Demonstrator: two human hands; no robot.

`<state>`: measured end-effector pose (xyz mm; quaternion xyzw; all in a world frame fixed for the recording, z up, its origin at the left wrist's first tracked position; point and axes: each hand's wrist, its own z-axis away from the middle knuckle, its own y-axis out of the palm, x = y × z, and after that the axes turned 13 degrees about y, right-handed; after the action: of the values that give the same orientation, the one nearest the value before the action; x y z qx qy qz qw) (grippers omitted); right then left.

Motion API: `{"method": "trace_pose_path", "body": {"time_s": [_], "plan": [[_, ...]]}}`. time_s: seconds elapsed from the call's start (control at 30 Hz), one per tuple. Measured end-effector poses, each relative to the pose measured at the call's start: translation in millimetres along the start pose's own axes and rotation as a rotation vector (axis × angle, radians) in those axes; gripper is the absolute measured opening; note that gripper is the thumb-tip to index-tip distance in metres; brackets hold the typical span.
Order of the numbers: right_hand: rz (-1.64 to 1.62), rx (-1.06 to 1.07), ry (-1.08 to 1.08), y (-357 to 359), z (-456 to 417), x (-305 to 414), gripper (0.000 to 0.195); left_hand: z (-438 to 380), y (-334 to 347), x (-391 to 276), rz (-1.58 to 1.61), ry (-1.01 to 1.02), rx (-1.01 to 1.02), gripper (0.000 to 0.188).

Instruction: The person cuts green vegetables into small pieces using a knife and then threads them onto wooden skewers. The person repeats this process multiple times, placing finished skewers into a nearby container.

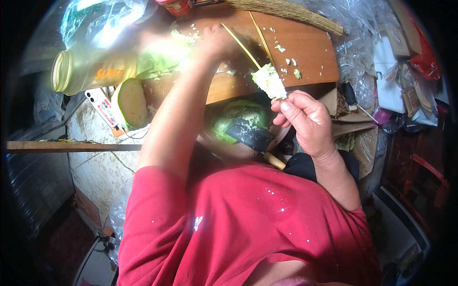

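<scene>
My right hand (304, 121) pinches the lower end of a folded bunch of pale cabbage leaves (269, 82) between thumb and fingers. A thin bamboo skewer (241, 46) runs into the bunch from above. Behind it, a second skewer (263, 37) slants up across the wooden board (304, 46); whether it pierces the leaves is unclear. Over the board, my left hand (216, 41) has its fingers curled down, and what they may hold is hidden. Bright, blurred cabbage leaves (161, 59) lie left of it. A black-bladed cleaver (250, 134) rests on cabbage in a basin (222, 146) below the board.
Cabbage scraps (281, 48) dot the board. A straw broom (286, 12) and a red container (175, 7) stand along its far edge. To the left are a plastic jar (96, 73), a cut green gourd (131, 103) and a phone (102, 107). Clear plastic bags (357, 64) crowd the right.
</scene>
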<state>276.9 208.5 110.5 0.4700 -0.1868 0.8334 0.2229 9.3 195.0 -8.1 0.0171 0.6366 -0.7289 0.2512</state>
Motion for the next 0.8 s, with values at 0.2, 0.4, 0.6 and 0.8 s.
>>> {"method": "trace_pose_path", "body": {"time_s": [0.2,0.4,0.6,0.8], "plan": [[0.049,-0.005,-0.029,-1,-1,3,0.017,18,-40,-35,-0.036,0.111,0.086,0.048],[0.054,0.000,-0.065,0,-1,3,0.016,23,-44,-35,-0.001,0.187,0.046,0.053],[0.095,0.012,-0.086,-1,1,0,0.021,25,-49,-41,-0.065,0.229,0.069,0.053],[-0.005,-0.102,-0.120,-1,5,5,0.017,23,-37,-14,0.481,0.061,-0.437,0.053]]}}
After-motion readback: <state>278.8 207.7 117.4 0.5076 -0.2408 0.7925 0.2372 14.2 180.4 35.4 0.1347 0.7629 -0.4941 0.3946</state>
